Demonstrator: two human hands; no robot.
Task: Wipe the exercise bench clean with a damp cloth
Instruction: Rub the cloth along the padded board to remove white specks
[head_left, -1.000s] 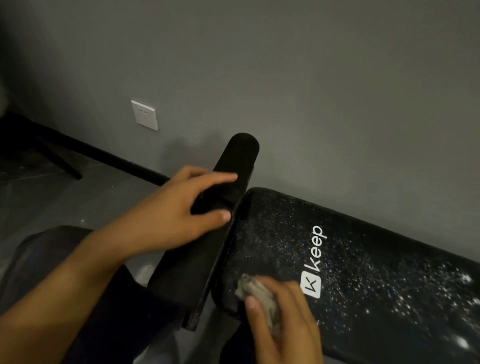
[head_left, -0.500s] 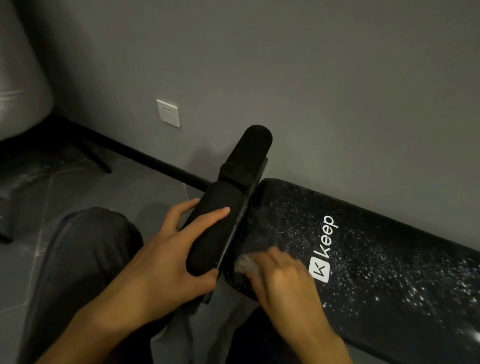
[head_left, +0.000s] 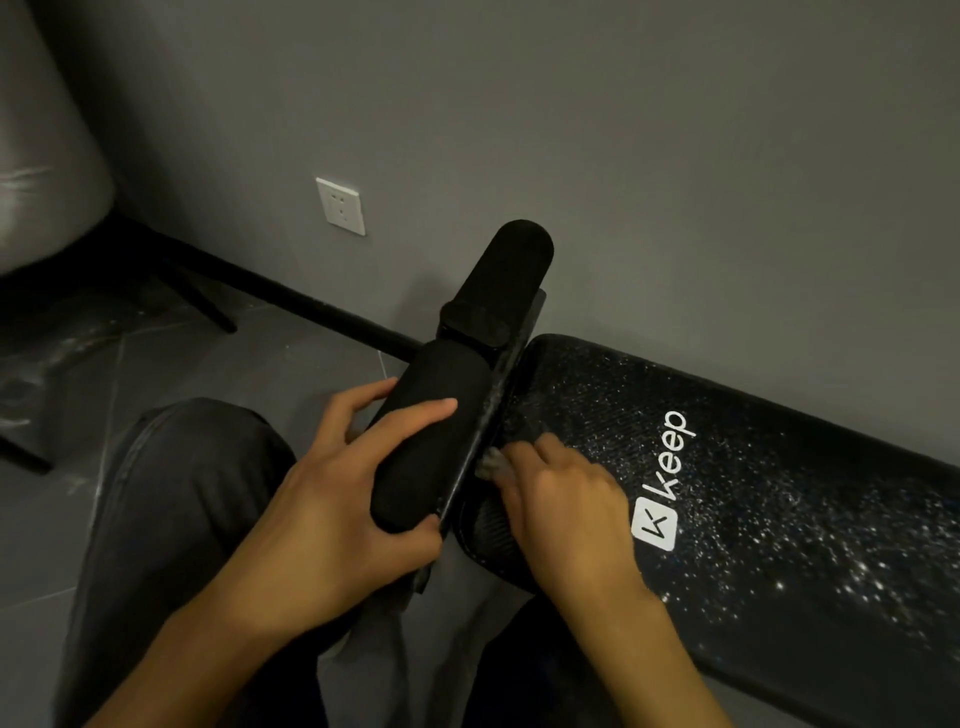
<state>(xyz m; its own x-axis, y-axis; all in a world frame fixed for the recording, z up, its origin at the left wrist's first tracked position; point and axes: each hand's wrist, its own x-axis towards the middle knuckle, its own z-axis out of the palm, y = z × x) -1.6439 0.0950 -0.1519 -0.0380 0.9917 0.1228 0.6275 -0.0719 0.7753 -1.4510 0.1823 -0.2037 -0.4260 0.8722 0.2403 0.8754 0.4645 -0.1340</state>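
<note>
The exercise bench (head_left: 769, 509) lies along the foot of a grey wall (head_left: 649, 130). Its black padded top is flecked with bright specks and printed with a white "keep" logo (head_left: 667, 473). At the left end of the pad, right at the rounded edge, sits the cloth (head_left: 487, 461). It is a small grey wad, mostly hidden under the right hand (head_left: 566, 504). That hand's fingers are curled and bunched close together over the cloth, pinning it to the pad beside the dark metal bar (head_left: 491, 410) that runs across the bench end.

On the other side of that bar, the left hand (head_left: 332, 499) grips the near foam roller (head_left: 436, 441). Its fingers are spread and wrapped round the roller, the forefinger laid across the top and the thumb hooked under the near end. A second foam roller (head_left: 511, 270) stands in line beyond it, pointing toward the wall.

Below the left forearm is the person's knee in dark trousers (head_left: 171, 509), over a grey tiled floor (head_left: 249, 358). A white wall socket (head_left: 340, 206) sits low on the wall above a black skirting board (head_left: 311, 306). At far left a pale rounded object (head_left: 41, 156) rests on thin black legs (head_left: 205, 304); what it is cannot be told.
</note>
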